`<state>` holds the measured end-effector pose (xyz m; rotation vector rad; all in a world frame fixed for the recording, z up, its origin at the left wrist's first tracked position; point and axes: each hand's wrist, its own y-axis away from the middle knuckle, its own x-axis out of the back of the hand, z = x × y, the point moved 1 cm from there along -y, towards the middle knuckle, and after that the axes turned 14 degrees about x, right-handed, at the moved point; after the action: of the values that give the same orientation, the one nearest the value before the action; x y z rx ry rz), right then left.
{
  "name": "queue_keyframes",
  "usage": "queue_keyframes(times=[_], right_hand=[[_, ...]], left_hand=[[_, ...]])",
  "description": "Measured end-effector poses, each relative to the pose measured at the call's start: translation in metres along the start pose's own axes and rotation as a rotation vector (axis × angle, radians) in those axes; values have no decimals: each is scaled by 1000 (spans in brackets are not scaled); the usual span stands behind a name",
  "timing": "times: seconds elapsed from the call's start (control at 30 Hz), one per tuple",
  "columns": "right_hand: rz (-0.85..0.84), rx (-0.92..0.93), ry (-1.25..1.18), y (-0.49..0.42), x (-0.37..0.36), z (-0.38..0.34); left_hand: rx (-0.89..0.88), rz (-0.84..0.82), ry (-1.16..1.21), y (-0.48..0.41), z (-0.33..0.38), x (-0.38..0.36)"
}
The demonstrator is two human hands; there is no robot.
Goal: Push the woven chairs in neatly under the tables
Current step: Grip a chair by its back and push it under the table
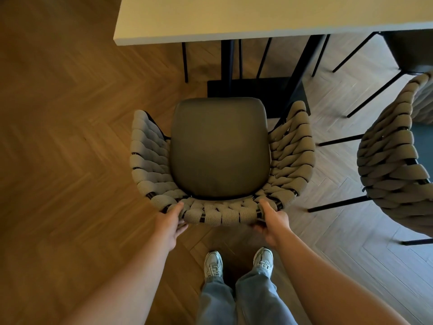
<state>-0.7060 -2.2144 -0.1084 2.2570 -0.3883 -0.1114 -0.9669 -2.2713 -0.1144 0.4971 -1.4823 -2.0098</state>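
Observation:
A woven chair (pixel 150 160) with a beige rope backrest and a grey padded seat stands in front of me, facing a white table (pixel 234 17). Its seat front sits just short of the table's edge, above the table's black base plate (pixel 276 95). My left hand (pixel 169 222) grips the left of the backrest's top rail, thumb on top and fingers underneath. My right hand (pixel 271 221) grips the right of that rail the same way.
A second woven chair (pixel 389 160) stands at the right, close to the first, with thin black legs reaching toward it. Black legs of other chairs show under the table. Herringbone wood floor (pixel 70 137) lies to the left. My feet (pixel 236 261) stand right behind the chair.

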Motion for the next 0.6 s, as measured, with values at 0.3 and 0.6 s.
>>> queue_keyframes(times=[0.3, 0.6], right_hand=[[-153, 94, 345, 63, 25, -30], [-332, 350, 864, 131, 64, -46]], left_hand=[[-48, -30, -415, 75, -11, 8], [-374, -64, -1271, 128, -24, 12]])
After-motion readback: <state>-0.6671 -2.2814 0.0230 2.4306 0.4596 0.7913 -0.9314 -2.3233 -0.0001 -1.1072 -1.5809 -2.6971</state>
